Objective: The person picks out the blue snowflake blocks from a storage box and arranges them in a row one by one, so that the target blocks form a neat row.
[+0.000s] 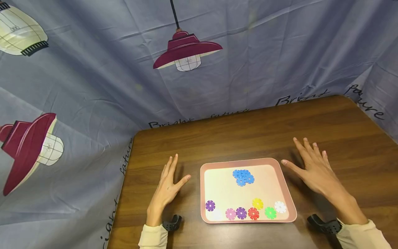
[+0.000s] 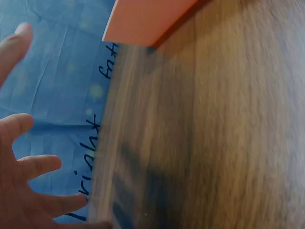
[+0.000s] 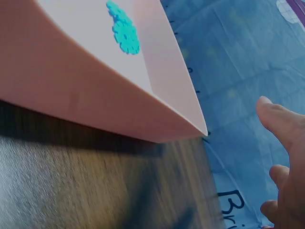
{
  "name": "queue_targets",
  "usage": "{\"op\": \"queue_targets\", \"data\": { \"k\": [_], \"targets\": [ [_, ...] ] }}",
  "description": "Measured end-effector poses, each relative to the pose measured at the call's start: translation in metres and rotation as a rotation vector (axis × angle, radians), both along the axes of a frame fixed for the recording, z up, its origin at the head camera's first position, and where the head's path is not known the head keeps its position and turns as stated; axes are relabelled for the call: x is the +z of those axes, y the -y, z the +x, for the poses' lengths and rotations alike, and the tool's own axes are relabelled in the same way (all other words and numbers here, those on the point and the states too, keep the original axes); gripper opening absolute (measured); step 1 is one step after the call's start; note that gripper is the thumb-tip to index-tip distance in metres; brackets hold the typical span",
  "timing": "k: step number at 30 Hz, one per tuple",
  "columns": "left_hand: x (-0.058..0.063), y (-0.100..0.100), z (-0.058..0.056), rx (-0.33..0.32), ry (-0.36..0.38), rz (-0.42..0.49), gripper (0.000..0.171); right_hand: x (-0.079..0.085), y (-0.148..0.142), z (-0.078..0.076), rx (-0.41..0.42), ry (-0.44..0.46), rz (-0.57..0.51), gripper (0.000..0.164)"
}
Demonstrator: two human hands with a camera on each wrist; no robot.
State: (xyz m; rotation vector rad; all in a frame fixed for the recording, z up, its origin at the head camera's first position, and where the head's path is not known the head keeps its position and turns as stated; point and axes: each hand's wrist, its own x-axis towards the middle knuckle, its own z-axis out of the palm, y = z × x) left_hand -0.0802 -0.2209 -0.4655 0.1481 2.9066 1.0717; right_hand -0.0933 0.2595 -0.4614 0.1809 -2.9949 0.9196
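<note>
A pink tray [image 1: 205, 190] stands on the table, holding flat notched plastic discs. Several blue discs [image 1: 243, 177] lie bunched together toward its far side. Along the near side are a pink disc [image 1: 230, 214], two purple discs [image 1: 241, 213], a red disc [image 1: 253, 213], a yellow disc [image 1: 257, 203], a green disc [image 1: 270, 212] and a white disc [image 1: 280, 207]. My left hand [image 1: 166, 188] is held left of the tray, fingers extended and thumb apart. To the right of the tray, my right hand [image 1: 317, 171] spreads its fingers, thumb toward the tray's far right corner. Neither hand holds anything.
The brown wooden table [image 1: 186, 145] reaches back to a blue-grey curtain [image 1: 248, 69] printed with lamps and lettering. A black wrist strap [image 1: 172, 223] is on the left wrist, and another strap [image 1: 324, 225] is on the right. The tray's raised wall [image 3: 95, 81] shows in the right wrist view.
</note>
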Motion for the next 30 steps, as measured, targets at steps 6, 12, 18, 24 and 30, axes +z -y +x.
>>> {"op": "queue_targets", "data": {
  "k": [6, 12, 18, 24, 30],
  "targets": [
    [0.001, -0.006, -0.003, -0.063, -0.008, 0.214, 0.081, -0.002, 0.004, 0.002, 0.042, 0.012, -0.095, 0.084],
    [-0.004, -0.013, -0.001, -0.155, 0.030, 0.357, 0.073, -0.003, 0.012, 0.007, 0.078, 0.029, -0.179, 0.082],
    [-0.009, -0.019, 0.000, -0.207, 0.143, 0.546, 0.063, -0.004, 0.023, 0.010, 0.104, -0.045, -0.160, 0.075],
    [-0.013, -0.025, 0.001, -0.229, 0.257, 0.686, 0.061, -0.009, 0.028, 0.009, 0.120, -0.071, -0.134, 0.070],
    [-0.015, -0.029, 0.001, -0.207, 0.320, 0.764, 0.065, -0.011, 0.029, 0.009, 0.128, -0.060, -0.141, 0.071]
  ]
}}
